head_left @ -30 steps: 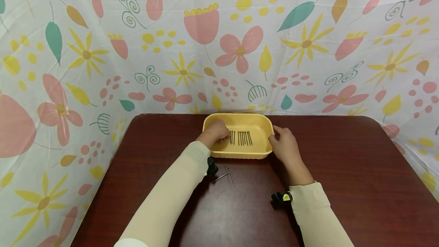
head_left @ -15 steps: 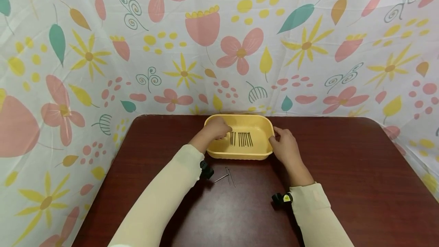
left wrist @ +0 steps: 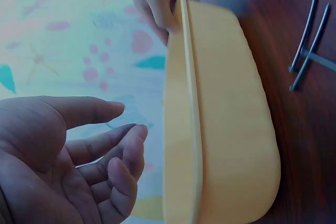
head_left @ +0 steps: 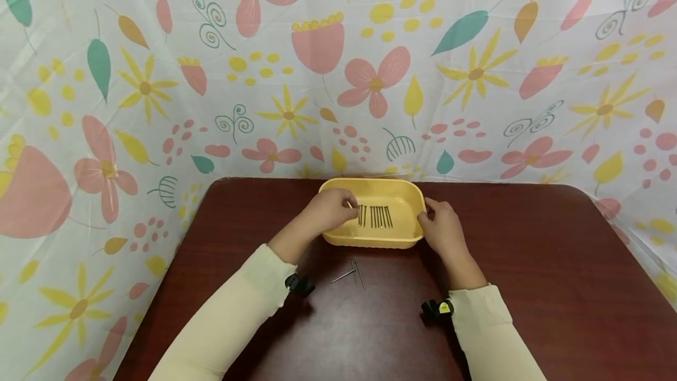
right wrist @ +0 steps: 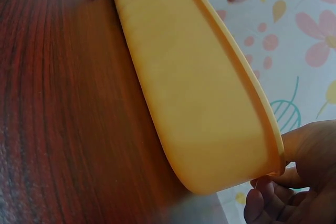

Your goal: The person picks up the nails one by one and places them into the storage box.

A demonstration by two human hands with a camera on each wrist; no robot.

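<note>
A yellow plastic tray [head_left: 370, 242] stands at the table's back edge. Inside it lie several dark nails [head_left: 381, 217], side by side in a row with a gap in it. My left hand [head_left: 332, 210] hovers over the tray's left part. The left wrist view shows that hand [left wrist: 84, 161] with thumb and loosely bent fingers apart and nothing between them. At the tray's right end, my right hand [head_left: 444, 233] pinches the rim; the right wrist view shows thumb and fingers [right wrist: 310, 177] on either side of it. Three loose nails [head_left: 349, 275] lie crossed on the table before the tray.
The dark red-brown wooden table [head_left: 529, 263] stretches out on both sides of the tray. Close behind it hangs a floral-printed cloth [head_left: 370, 134]. Each wrist carries a small black camera, such as the left one [head_left: 300, 284].
My left hand has lifted from beside the nails and drawn back to the left and toward me, its fingers loosening. The right hand keeps its place on the rim. The view shifts slightly.
</note>
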